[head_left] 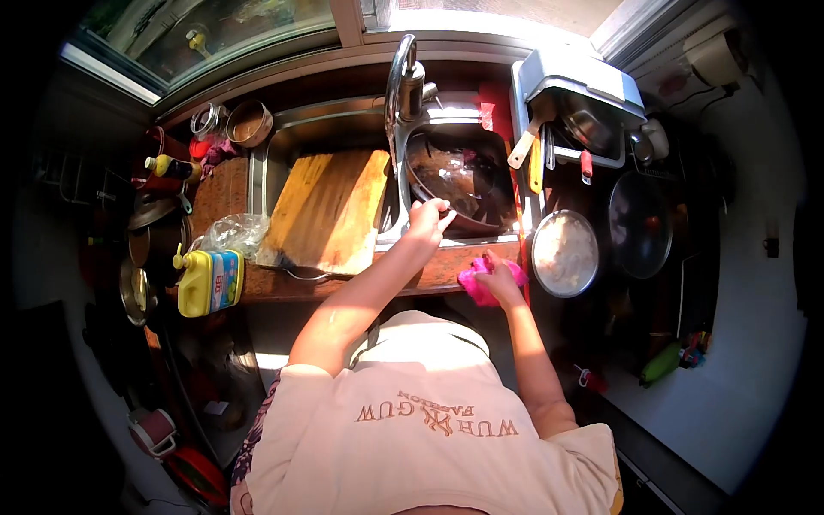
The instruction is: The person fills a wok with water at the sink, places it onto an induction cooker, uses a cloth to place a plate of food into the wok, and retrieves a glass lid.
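Below the printed chest of a cream T-shirt [421, 421], both bare arms reach forward, the right one less far than the left. The right forearm points ahead and slightly inward, and the right hand [498, 276] has its fingers bunched round a crumpled pink cloth [477, 283] at the front edge of the brown counter [442, 268]. The left arm runs diagonally inward across that edge, elbow bent out to the side. Its left hand [423, 221] is palm-down with bent fingers at the near rim of a dark pot [474, 225], and seems to be gripping it, though the dark interior makes the fingertips hard to read. The pot sits in the right basin of the steel sink [390, 234], its inside glossy.

A yellow jug [196, 285] stands at the counter's left front, near a clear plastic bag [232, 233]. To the right of the pot is a round metal-rimmed vessel [594, 257] with a pale middle. A wooden cutting board [330, 206] lies over the left basin. Farther back rise the chrome faucet [412, 90], a white rack [579, 75] at right, and the bright window [515, 13].
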Demonstrator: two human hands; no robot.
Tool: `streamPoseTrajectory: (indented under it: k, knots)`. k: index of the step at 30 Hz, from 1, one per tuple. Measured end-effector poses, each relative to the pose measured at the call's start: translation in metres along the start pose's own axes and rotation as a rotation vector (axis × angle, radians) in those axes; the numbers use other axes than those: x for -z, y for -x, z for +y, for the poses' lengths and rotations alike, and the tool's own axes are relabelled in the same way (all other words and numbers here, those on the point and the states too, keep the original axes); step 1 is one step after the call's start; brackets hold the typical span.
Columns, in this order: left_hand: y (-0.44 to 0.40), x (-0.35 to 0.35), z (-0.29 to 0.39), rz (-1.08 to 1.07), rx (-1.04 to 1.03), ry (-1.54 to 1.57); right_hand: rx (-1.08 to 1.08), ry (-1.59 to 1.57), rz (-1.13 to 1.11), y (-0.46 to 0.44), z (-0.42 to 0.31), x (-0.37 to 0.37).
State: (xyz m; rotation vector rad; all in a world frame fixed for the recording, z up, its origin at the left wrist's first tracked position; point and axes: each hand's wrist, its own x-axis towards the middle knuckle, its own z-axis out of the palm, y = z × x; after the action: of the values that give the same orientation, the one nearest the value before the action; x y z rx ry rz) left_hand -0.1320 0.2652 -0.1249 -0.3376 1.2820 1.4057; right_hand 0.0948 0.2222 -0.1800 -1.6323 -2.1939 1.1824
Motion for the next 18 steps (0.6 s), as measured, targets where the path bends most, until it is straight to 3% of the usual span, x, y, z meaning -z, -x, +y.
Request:
streamPoseTrajectory:
  k: [2, 4, 6, 7, 10, 16, 18]
  knots:
    - [0.011, 0.0, 0.019, -0.017, 0.017, 0.0, -0.423, -0.763, -0.114, -0.01, -0.04, 0.02]
    - [0.021, -0.001, 0.038, -0.021, 0.029, -0.008, -0.495, -0.834, -0.041, -0.025, -0.037, 0.014]
    - [0.038, -0.004, 0.056, -0.016, 0.047, -0.052, -0.778, -1.252, -0.058, -0.031, -0.062, 0.028]
    - [0.043, 0.0, 0.062, -0.02, 0.045, -0.056, -0.793, -1.345, -0.061, -0.036, -0.065, 0.022]
    - [0.057, 0.027, 0.077, -0.019, 0.063, -0.114, -0.913, -1.369, -0.127, -0.038, -0.076, 0.002]
    - [0.087, 0.126, 0.095, -0.144, 0.01, -0.049, -0.77, -1.18, -0.115, 0.001, -0.114, -0.045]
    - [0.09, 0.152, 0.095, -0.072, 0.09, -0.099, -0.747, -1.135, -0.113, 0.006, -0.117, -0.056]
